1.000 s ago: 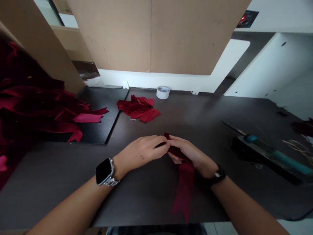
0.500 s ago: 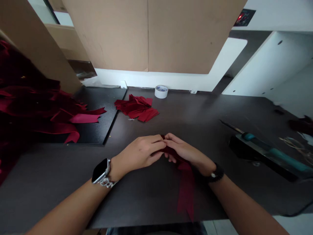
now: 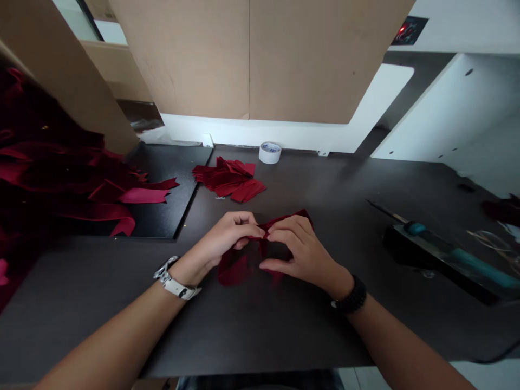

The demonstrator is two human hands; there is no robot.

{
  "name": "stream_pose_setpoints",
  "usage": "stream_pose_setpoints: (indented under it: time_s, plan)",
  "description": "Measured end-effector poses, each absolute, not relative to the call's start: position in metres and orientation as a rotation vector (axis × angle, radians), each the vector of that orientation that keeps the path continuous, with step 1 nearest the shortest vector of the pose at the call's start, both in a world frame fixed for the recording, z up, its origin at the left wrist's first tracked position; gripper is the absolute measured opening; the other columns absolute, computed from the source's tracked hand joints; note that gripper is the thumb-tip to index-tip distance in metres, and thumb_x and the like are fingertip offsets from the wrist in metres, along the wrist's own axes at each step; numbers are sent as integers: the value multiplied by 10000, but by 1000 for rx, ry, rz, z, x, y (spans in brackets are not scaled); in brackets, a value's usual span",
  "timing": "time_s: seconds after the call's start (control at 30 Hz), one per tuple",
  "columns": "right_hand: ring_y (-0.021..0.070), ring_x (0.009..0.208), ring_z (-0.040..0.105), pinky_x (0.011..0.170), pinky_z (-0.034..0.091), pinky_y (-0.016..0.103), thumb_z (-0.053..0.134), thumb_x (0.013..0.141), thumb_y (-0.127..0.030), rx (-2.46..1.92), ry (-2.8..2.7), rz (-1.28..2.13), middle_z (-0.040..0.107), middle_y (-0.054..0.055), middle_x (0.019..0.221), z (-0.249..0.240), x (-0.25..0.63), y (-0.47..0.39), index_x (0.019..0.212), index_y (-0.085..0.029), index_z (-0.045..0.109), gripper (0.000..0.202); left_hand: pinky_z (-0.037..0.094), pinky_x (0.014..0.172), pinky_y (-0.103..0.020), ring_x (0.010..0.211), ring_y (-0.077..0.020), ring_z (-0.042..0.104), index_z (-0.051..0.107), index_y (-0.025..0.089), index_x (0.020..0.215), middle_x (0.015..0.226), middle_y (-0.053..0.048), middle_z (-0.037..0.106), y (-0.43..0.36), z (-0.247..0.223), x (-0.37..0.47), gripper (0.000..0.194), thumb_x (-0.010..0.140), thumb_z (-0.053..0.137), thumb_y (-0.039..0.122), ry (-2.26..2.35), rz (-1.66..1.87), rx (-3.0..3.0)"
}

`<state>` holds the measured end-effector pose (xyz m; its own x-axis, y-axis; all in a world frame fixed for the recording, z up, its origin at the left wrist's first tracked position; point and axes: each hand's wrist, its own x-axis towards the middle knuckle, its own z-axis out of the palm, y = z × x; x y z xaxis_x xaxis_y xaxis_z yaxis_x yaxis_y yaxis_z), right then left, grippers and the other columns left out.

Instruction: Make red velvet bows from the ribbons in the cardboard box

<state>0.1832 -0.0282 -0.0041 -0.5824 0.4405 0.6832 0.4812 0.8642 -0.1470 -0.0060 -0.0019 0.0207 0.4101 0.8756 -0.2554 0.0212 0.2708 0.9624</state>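
Note:
A dark red ribbon (image 3: 233, 268) lies bunched between both hands at the middle of the dark table (image 3: 252, 330). My left hand (image 3: 227, 235) pinches its upper fold from the left, a watch on that wrist. My right hand (image 3: 298, 252) pinches the same fold from the right, fingers curled over the ribbon, a black band on that wrist. Part of the ribbon loops up behind my right hand's fingers, and part is hidden under the hands.
A pile of short red ribbon pieces (image 3: 229, 180) lies behind the hands, with a roll of white tape (image 3: 270, 152) beyond it. A large heap of red ribbons (image 3: 60, 173) fills the left side. A tool with a teal handle (image 3: 447, 254) rests on a black stand at right.
The ribbon's long tail that hung toward the table's front edge has been drawn up and folded under the hands. My left wrist has turned, and both hands have moved slightly apart.

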Motion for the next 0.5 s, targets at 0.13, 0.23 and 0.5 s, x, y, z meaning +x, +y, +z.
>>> stream_pose_setpoints:
  time_s: [0.13,0.23,0.5]
  plan:
    - [246,961,524,866,414,409,596,912,-287,-709,-2352,-293,610,104,1059,-7,186,-26,1068,-191,515,200,139,350,-144,358,-12,248,474,164,564,421,99,373,-1,18,-7,238,609,703,210,874,662,925]
    - [239,995,510,885,412,402,560,912,-176,-694,-2357,-317,603,100,1099,-6,186,-27,1077,-196,536,168,147,337,-133,353,-7,246,438,170,560,426,104,354,2,14,-8,282,603,715,199,817,638,823]
    - [185,793,538,775,443,350,600,888,-95,-608,-2151,-56,652,35,836,-3,183,-30,900,-183,628,93,150,373,-158,386,-18,288,500,154,593,486,79,424,-3,16,-3,214,643,692,234,919,675,1047]
